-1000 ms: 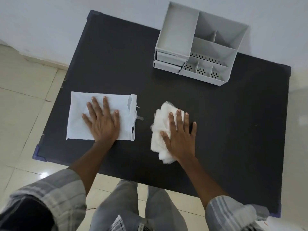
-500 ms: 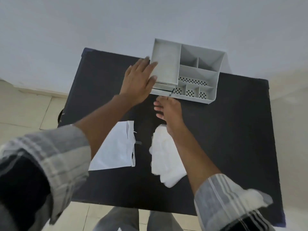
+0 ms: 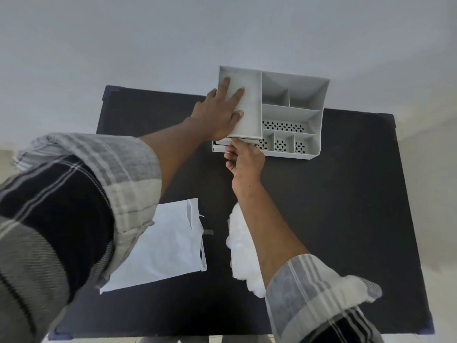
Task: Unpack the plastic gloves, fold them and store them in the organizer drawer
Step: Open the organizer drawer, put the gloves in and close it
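The soft white crumpled gloves (image 3: 243, 256) are left on the black table (image 3: 346, 219), while the grey organizer (image 3: 294, 95) is pressed flat by the left hand (image 3: 220, 115) and its drawer (image 3: 222, 147) is gripped by the right hand (image 3: 243, 160).

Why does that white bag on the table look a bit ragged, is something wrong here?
Only the empty white packaging bag looks odd: its right edge is torn open and ragged, with a small strip sticking out. The folded gloves lie beside it, and the organizer stands upright while both hands work at its drawer.
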